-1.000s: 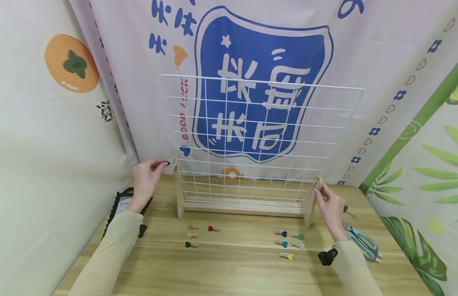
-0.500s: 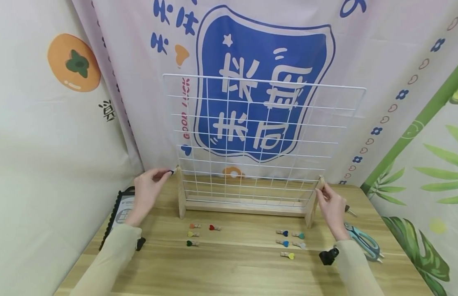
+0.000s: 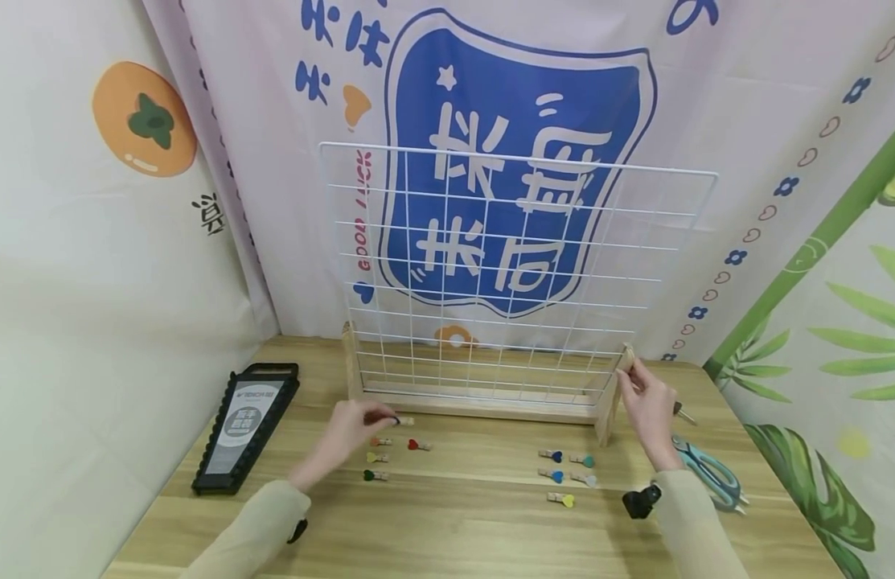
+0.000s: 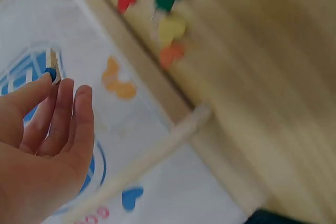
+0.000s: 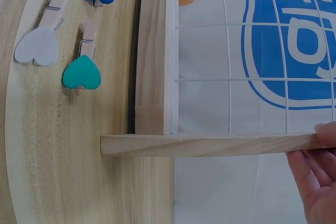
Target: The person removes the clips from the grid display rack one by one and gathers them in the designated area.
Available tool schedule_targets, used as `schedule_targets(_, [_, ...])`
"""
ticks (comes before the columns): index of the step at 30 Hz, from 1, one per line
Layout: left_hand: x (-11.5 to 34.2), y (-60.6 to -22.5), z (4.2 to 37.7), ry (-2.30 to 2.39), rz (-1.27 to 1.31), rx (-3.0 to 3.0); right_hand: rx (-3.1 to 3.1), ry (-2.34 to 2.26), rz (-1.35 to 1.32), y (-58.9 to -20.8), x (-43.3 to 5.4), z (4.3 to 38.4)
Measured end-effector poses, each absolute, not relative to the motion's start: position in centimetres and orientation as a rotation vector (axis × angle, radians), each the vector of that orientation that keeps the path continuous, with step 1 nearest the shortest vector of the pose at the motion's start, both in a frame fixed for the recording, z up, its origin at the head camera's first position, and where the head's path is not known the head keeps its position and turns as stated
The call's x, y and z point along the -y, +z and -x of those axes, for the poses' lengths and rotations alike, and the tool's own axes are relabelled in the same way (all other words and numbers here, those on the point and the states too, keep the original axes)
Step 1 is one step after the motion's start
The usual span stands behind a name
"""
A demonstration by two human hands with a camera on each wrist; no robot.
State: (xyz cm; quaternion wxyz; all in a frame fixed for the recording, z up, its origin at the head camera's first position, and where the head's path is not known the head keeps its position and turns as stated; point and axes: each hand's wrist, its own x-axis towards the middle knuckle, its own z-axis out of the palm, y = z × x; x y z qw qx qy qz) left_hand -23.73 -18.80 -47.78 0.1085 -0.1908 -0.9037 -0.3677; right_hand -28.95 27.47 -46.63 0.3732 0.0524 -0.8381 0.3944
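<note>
My left hand [image 3: 346,434] pinches a small wooden clothespin [image 3: 406,420] with a dark blue heart, just in front of the stand's base bar. In the left wrist view the clothespin [image 4: 53,64] points up from thumb and fingertips. My right hand [image 3: 647,406] grips the upper part of the right wooden upright [image 5: 210,145]. A white wire grid [image 3: 490,169] rises from the wooden stand [image 3: 476,407]. Before it on the table lie heart clothespins: a red one [image 3: 418,445], a dark green one [image 3: 375,476] and others at left, a teal one [image 3: 581,461] and more at right.
A black tray [image 3: 244,426] with a label lies at the table's left side. Teal-handled scissors [image 3: 708,474] and a screwdriver-like tool [image 3: 684,414] lie beyond my right wrist. A printed curtain [image 3: 288,241] hangs behind the grid.
My left hand has come down and right from the top of the left upright to the table in front of the stand, still pinching the clothespin. The right hand stays on its upright.
</note>
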Motion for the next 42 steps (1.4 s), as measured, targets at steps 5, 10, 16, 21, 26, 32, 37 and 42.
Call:
schedule_targets(5, [17.6, -49.4, 23.2, -1.039, 0.687, 2.758, 2.155, 1.007, -0.111, -46.7, -27.5, 29.0])
schedule_targets(10, [16.7, -50.6, 23.0, -0.988, 0.732, 2.812, 2.18, 0.999, -0.083, -46.7, -27.5, 28.9])
schedule_targets(16, [16.0, -51.5, 22.8, -0.91, 0.753, 2.828, 2.2, 0.99, -0.065, -46.7, -27.5, 28.7])
schedule_targets(21, [15.8, -51.9, 22.9, -0.812, 0.793, 2.822, 2.199, 1.001, -0.072, -46.7, -27.5, 28.7])
schedule_targets(26, [15.7, -52.2, 22.8, -0.742, 0.812, 2.815, 2.198, 1.004, -0.069, -46.7, -27.4, 28.7])
schedule_targets(32, [15.7, -52.1, 22.7, -0.721, 0.799, 2.858, 2.196, 1.018, -0.087, -46.6, -27.4, 28.7])
schedule_targets(37, [15.6, -52.0, 22.8, -0.705, 0.797, 2.878, 2.195, 1.019, -0.093, -46.5, -27.4, 28.8])
schedule_targets(42, [15.6, -52.0, 22.7, -0.698, 0.797, 2.881, 2.197, 1.012, -0.095, -46.5, -27.5, 28.8])
